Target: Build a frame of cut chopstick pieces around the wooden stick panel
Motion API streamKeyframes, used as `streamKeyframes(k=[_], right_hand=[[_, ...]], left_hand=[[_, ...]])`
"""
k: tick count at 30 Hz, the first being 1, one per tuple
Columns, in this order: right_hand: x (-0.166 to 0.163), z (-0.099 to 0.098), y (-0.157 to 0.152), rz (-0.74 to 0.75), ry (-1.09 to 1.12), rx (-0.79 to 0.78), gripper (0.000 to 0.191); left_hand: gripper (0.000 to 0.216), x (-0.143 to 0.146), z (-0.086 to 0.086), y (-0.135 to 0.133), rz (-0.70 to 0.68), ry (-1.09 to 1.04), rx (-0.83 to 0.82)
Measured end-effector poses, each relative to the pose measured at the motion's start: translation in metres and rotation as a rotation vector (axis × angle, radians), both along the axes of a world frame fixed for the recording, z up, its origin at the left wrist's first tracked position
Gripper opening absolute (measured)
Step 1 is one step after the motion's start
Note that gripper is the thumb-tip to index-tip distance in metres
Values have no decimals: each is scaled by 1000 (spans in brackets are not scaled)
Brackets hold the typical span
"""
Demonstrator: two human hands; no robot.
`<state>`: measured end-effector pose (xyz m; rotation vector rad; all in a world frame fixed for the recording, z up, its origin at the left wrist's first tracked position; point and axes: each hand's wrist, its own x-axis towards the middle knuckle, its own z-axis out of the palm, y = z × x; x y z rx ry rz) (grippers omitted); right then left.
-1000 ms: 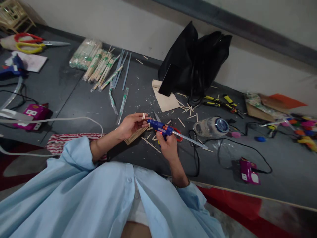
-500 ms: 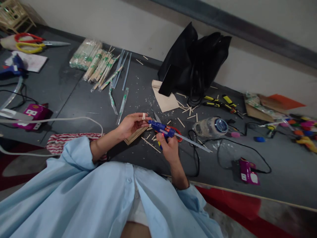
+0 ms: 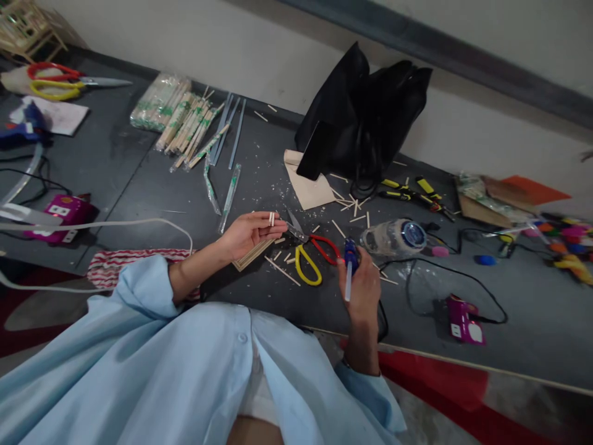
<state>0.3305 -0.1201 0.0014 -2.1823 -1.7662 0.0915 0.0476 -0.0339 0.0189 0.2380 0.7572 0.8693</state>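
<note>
My left hand (image 3: 248, 233) is held palm up over a small wooden frame (image 3: 252, 252), pinching short cut pieces of wooden stick (image 3: 272, 217) between thumb and fingers. My right hand (image 3: 362, 285) grips a blue hot glue gun (image 3: 350, 254), nozzle pointing away and the glue stick poking out toward me, to the right of the red and yellow scissors (image 3: 311, 252). Loose stick offcuts lie around the scissors on the dark table (image 3: 139, 179).
A black bag (image 3: 365, 117) stands at the back. Packs of wrapped chopsticks (image 3: 183, 120) lie back left. A clear tape roll (image 3: 393, 238), yellow-handled pliers (image 3: 414, 193), magenta power strips (image 3: 464, 320) with black cables, another glue gun (image 3: 23, 127) and large scissors (image 3: 60, 80) surround the work area.
My right hand pulled the glue gun away from the stick pieces and swung it right, uncovering the scissors. My left hand kept the pieces in place.
</note>
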Motion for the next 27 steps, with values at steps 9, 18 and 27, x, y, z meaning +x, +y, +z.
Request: streamKeyframes(k=[9,18,27], right_hand=[[18,12,-11,-53,-132,-163,65],[-87,38,23,515,271,204,40],[-109,19,49,555,241,228,32]], left_hand=[[22,0,-5,-3,-53,-46,61],[22,1,3,-8,-90,-30,63],[21,4,2,-10,-114,25,56]])
